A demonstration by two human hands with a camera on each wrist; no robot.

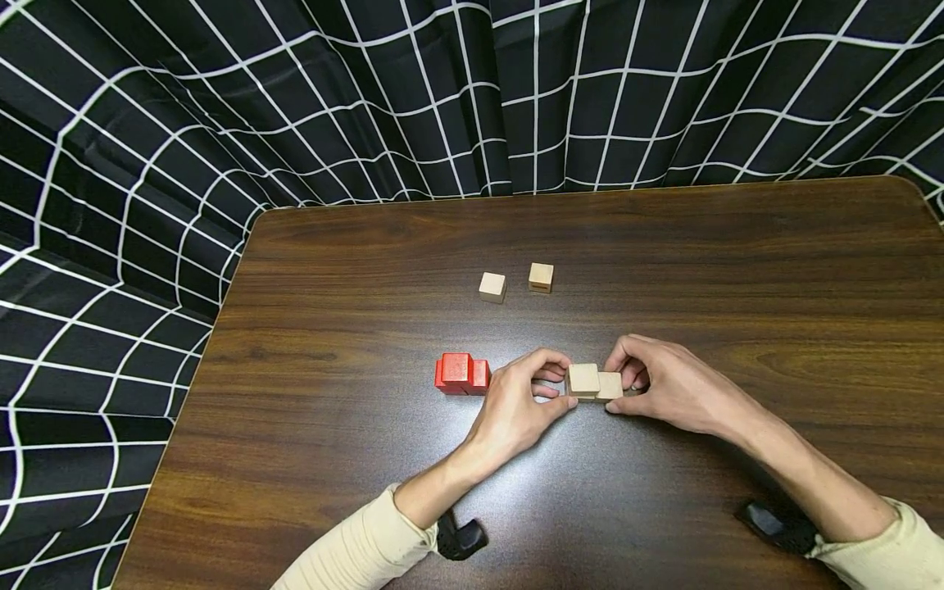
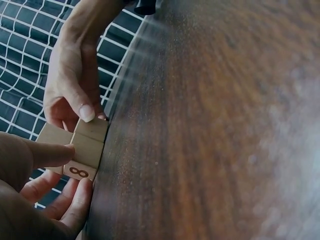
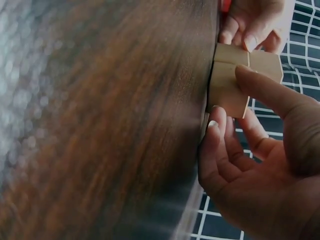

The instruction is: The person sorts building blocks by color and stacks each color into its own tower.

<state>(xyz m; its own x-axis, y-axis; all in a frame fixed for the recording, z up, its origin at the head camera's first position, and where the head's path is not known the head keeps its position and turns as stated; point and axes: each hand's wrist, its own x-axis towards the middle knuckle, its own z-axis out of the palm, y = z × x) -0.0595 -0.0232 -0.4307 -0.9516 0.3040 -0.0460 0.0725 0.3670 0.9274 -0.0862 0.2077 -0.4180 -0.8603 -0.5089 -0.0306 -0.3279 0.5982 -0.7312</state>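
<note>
Plain wooden blocks (image 1: 584, 378) stand together between my hands, two side by side with another on top at the left. Thumb in front and fingers behind, my left hand (image 1: 516, 401) pinches the left end of this stack. My right hand (image 1: 682, 389) grips the lower right block (image 1: 609, 385) from its right side in the same way. In the left wrist view, a figure 8 shows on the end face of the lower left block (image 2: 79, 171). The right wrist view shows my right thumb across the front of the near block (image 3: 226, 92).
Just left of my left hand, red blocks (image 1: 457, 370) form a small stack with one raised in the middle. Two loose wooden blocks, a left one (image 1: 492, 287) and a right one (image 1: 541, 277), lie farther back. Gridded black cloth (image 1: 413, 98) hangs behind the table (image 1: 332, 270).
</note>
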